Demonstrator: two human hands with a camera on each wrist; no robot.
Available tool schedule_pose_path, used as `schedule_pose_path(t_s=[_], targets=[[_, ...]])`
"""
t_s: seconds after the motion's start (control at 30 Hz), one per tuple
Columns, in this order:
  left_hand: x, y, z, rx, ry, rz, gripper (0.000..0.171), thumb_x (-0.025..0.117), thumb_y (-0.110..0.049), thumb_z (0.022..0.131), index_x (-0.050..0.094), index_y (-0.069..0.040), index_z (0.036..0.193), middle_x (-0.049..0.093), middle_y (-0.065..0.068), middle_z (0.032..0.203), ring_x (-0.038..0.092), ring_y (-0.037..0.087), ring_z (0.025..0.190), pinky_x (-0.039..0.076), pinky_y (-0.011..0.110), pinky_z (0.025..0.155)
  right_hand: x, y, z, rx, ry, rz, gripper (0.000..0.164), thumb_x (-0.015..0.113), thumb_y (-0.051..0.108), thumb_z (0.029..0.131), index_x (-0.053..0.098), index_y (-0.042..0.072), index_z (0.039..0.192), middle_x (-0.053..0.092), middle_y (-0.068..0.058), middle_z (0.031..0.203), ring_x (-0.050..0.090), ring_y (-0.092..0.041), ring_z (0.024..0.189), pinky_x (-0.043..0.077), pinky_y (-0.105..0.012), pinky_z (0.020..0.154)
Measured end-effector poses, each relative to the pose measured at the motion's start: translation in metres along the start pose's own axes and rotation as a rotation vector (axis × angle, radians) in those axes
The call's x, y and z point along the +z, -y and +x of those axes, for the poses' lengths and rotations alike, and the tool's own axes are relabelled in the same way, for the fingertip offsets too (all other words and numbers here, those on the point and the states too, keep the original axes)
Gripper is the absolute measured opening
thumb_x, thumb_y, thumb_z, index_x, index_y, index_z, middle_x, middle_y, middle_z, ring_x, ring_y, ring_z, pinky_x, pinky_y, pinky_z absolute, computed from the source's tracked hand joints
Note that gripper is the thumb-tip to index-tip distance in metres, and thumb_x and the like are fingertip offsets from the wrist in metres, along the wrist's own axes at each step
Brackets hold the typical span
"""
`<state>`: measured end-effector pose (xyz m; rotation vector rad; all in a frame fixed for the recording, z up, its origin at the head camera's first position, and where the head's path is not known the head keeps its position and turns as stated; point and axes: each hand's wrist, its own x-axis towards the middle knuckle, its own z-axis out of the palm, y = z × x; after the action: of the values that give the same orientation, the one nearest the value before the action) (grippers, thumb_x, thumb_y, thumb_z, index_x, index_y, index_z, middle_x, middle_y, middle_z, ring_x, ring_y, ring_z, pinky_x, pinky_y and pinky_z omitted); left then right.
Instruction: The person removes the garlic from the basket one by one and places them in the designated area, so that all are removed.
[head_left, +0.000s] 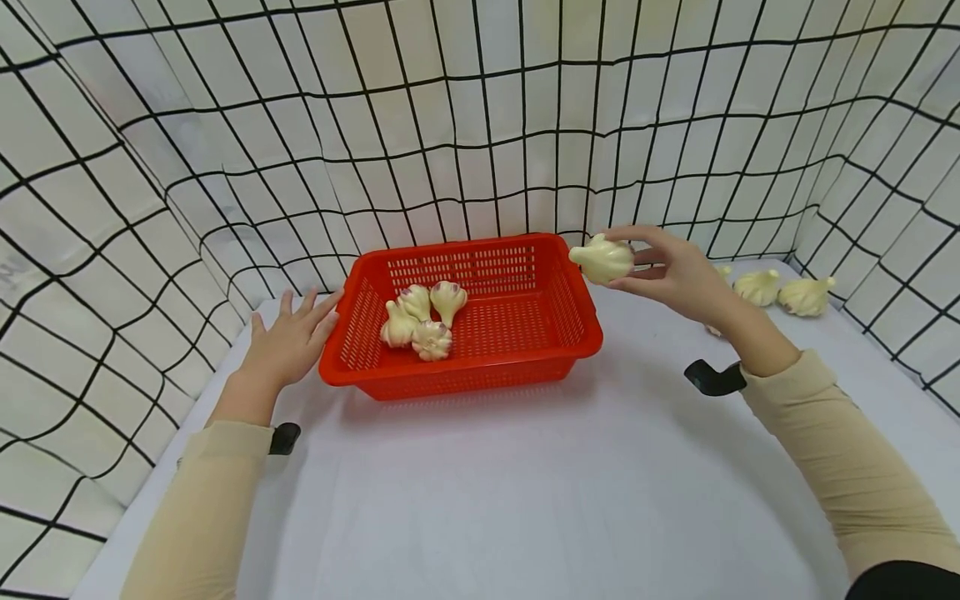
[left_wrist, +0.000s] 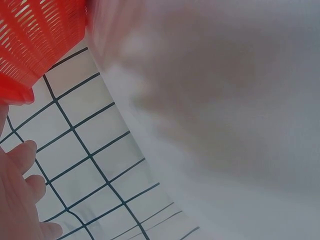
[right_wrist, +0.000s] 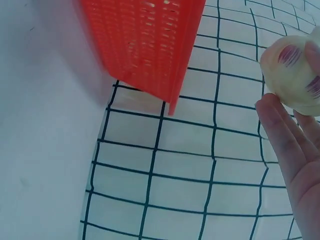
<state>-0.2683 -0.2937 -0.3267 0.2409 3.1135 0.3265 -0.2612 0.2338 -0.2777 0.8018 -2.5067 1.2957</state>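
A red plastic basket [head_left: 480,371] with slotted walls stands on the white table, several garlic bulbs [head_left: 432,340] grouped in its left half. My right hand [head_left: 667,271] holds another garlic bulb [head_left: 602,259] by the fingertips, up at the basket's right rim. In the right wrist view this bulb [right_wrist: 287,75] shows purple streaks between thumb and fingers. My left hand [head_left: 292,337] has its fingers spread, the fingertips right at the basket's left rim. Only part of that hand [left_wrist: 20,195] appears in the left wrist view, beside the basket's edge [left_wrist: 17,92].
More garlic bulbs [head_left: 806,297] lie on the table at the far right, some partly hidden behind the right hand and wrist. A black wire grid [head_left: 480,150] with white backing rises behind the basket and along both sides. The white tabletop [head_left: 480,492] extends toward the front.
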Motion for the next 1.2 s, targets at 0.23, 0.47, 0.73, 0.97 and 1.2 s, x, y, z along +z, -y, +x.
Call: schedule_pose_path(t_s=[0.23,0.47,0.73,0.97,1.2], targets=[[0.000,0.000,0.001,0.003,-0.009,-0.004,0.071,0.015,-0.061,0.107,0.018,-0.021,0.165,0.009,0.027,0.167,-0.011,0.053,0.151,-0.011,0.080,0.107,-0.011,-0.011,-0.015,0.090,-0.074,0.075,0.063,0.079,-0.004,0.088,0.055,0.011,0.144,0.052,-0.008,0.145,0.067,-0.014,0.110,0.057,-0.019,0.083],[0.001,0.000,0.002,0.004,-0.007,-0.007,0.071,0.014,-0.062,0.107,0.017,-0.022,0.166,0.009,0.026,0.167,-0.013,0.051,0.151,-0.013,0.080,0.107,-0.025,-0.023,-0.031,0.151,-0.108,0.145,0.061,0.077,-0.004,0.089,0.054,0.016,0.142,0.053,-0.003,0.143,0.067,-0.001,0.104,0.057,-0.018,0.082],[0.001,-0.001,0.001,-0.002,-0.008,-0.010,0.071,0.016,-0.061,0.107,0.017,-0.021,0.166,0.009,0.027,0.167,-0.012,0.052,0.151,-0.013,0.080,0.107,-0.040,-0.035,-0.043,0.153,-0.161,0.182,0.061,0.074,-0.010,0.089,0.057,0.018,0.141,0.060,0.009,0.130,0.069,-0.001,0.102,0.060,-0.022,0.072],[0.001,0.000,0.001,0.001,-0.010,-0.015,0.071,0.016,-0.061,0.107,0.018,-0.021,0.165,0.008,0.027,0.167,-0.012,0.052,0.151,-0.013,0.080,0.107,-0.054,-0.048,-0.055,0.205,-0.207,0.141,0.059,0.073,-0.006,0.091,0.056,0.020,0.141,0.050,0.010,0.139,0.062,0.006,0.108,0.055,-0.014,0.079],[0.001,0.000,0.000,-0.002,-0.006,-0.013,0.071,0.015,-0.062,0.107,0.017,-0.022,0.166,0.008,0.027,0.167,-0.012,0.053,0.151,-0.013,0.079,0.107,-0.066,-0.059,-0.065,0.241,-0.229,0.113,0.059,0.072,-0.005,0.093,0.055,0.022,0.143,0.046,0.013,0.140,0.061,0.008,0.108,0.055,-0.013,0.074]])
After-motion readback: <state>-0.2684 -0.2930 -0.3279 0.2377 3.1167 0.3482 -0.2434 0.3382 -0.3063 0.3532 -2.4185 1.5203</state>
